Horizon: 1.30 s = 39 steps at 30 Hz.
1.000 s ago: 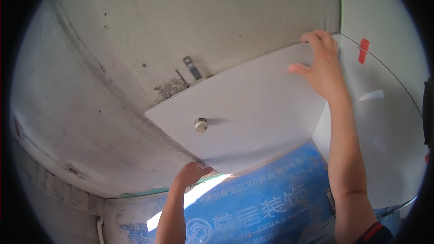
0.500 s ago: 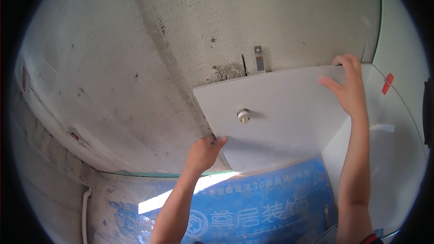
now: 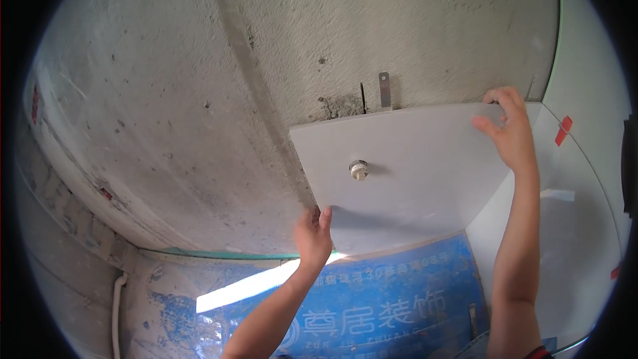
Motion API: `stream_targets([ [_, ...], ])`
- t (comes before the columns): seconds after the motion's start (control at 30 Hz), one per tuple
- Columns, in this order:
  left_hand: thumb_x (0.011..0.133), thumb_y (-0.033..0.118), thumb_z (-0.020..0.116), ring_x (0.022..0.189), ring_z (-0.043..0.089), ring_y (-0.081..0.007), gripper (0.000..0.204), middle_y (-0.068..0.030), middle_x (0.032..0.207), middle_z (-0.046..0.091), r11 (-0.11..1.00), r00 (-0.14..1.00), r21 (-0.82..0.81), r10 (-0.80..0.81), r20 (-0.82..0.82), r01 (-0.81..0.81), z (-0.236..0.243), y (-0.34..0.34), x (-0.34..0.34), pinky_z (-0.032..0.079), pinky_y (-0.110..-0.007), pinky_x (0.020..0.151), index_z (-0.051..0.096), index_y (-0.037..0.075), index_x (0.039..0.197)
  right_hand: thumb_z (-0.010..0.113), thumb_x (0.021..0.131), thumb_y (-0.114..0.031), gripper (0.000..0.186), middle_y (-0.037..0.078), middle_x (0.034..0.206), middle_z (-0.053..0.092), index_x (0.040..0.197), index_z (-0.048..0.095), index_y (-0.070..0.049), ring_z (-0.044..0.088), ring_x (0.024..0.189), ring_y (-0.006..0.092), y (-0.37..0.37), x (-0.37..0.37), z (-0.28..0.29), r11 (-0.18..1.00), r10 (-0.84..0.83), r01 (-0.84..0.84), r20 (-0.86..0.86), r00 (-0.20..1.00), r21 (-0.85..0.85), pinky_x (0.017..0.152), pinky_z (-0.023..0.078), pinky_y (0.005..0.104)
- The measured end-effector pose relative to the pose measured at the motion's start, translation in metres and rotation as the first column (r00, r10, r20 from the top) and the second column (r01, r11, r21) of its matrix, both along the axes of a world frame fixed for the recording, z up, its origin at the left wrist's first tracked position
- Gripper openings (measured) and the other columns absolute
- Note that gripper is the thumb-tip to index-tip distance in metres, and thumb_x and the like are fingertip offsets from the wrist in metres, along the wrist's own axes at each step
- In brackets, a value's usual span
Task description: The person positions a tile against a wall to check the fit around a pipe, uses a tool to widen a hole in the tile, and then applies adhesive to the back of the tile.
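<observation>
A large pale grey wall tile (image 3: 419,166) stands against the rough concrete wall (image 3: 159,93). A white and metal pipe fitting (image 3: 359,171) sticks out through a hole in its face. My left hand (image 3: 313,239) grips the tile's left edge low down, thumb on the front and fingers bent behind the edge. At the top right, my right hand (image 3: 510,126) hooks its fingers over the upper edge, with the thumb toward the front. Above the upper edge shows a flat metal strip with holes (image 3: 385,91), beside a thin dark strip (image 3: 363,98).
Adjoining tiles (image 3: 571,226) cover the wall on the right, with a red piece (image 3: 563,131) at a joint. Blue printed sheeting (image 3: 399,292) covers the floor below. A white pipe (image 3: 117,312) runs at the lower left.
My left hand has shifted slightly right and down along the tile's left edge, its wrist turned more upright. The right hand keeps its hold on the top edge. The view has shifted a little.
</observation>
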<state>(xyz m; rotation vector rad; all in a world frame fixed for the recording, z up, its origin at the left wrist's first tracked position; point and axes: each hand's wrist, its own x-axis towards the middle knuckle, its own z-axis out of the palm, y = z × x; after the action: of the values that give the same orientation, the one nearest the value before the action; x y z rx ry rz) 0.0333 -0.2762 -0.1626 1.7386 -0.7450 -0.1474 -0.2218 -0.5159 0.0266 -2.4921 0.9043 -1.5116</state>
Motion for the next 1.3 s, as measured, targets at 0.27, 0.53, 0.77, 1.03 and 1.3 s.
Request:
stream_targets([
  [0.27, 0.096, 0.037, 0.06, 0.086, 0.056, -0.027, 0.043, -0.0175, 0.091, 0.058, 0.981, 0.977, 0.018, 0.192, 0.093, -0.195, -0.063, -0.024, -0.01, 0.045, -0.039, 0.08, 0.054, -0.006, 0.102, 0.079, 0.067, -0.013, 0.039, 0.008, 0.103, 0.057, 0.098, 0.058, -0.005, 0.051, 0.104, 0.0307, 0.002, 0.002, -0.003, 0.998, 0.018, -0.018, 0.006, 1.0, -0.058, 0.09, 0.043, 0.0367],
  [0.53, 0.1, 0.032, 0.055, 0.08, 0.043, -0.0097, 0.027, 0.0024, 0.087, 0.048, 0.928, 0.911, -0.274, 0.136, -0.389, -0.255, -0.095, -0.038, -0.006, 0.038, -0.027, 0.074, 0.053, 0.006, 0.097, 0.079, 0.068, -0.014, 0.034, 0.008, 0.099, 0.057, 0.093, 0.058, -0.005, 0.052, 0.102, 0.0307, -0.015, 0.001, -0.001, 0.999, -0.011, 0.009, -0.031, 0.999, -0.05, 0.086, 0.044, 0.0389],
  [0.77, 0.1, 0.03, 0.055, 0.083, 0.044, -0.0093, 0.022, 0.0023, 0.092, 0.05, 0.917, 0.895, -0.329, 0.06, -0.443, -0.225, -0.095, -0.035, -0.003, 0.038, -0.028, 0.077, 0.05, 0.009, 0.099, 0.082, 0.069, -0.021, 0.036, 0.007, 0.093, 0.055, 0.088, 0.057, -0.004, 0.053, 0.094, 0.0294, -0.017, 0.001, -0.001, 0.998, -0.029, 0.027, -0.045, 0.999, -0.058, 0.08, 0.045, 0.0387],
  [1.03, 0.1, 0.03, 0.055, 0.089, 0.045, -0.0095, 0.022, 0.0016, 0.097, 0.051, 0.936, 0.859, -0.279, 0.045, -0.509, -0.214, -0.082, -0.033, -0.007, 0.038, -0.031, 0.082, 0.049, 0.009, 0.1, 0.081, 0.072, -0.023, 0.036, 0.006, 0.089, 0.052, 0.086, 0.056, -0.003, 0.052, 0.086, 0.0262, -0.013, 0.004, 0.002, 0.998, -0.061, 0.062, -0.039, 0.997, 0.019, 0.074, 0.044, 0.037],
  [1.3, 0.098, 0.035, 0.06, 0.07, 0.04, -0.0079, 0.035, 0.002, 0.076, 0.048, 0.945, 0.935, -0.236, 0.14, -0.327, -0.225, -0.105, -0.033, -0.002, 0.037, -0.023, 0.066, 0.056, 0.002, 0.088, 0.079, 0.075, -0.026, 0.036, 0.008, 0.089, 0.053, 0.088, 0.055, -0.002, 0.053, 0.087, 0.0255, -0.022, 0.003, -0.016, 0.988, 0.053, -0.063, -0.077, 0.996, -0.141, 0.078, 0.044, 0.0342],
])
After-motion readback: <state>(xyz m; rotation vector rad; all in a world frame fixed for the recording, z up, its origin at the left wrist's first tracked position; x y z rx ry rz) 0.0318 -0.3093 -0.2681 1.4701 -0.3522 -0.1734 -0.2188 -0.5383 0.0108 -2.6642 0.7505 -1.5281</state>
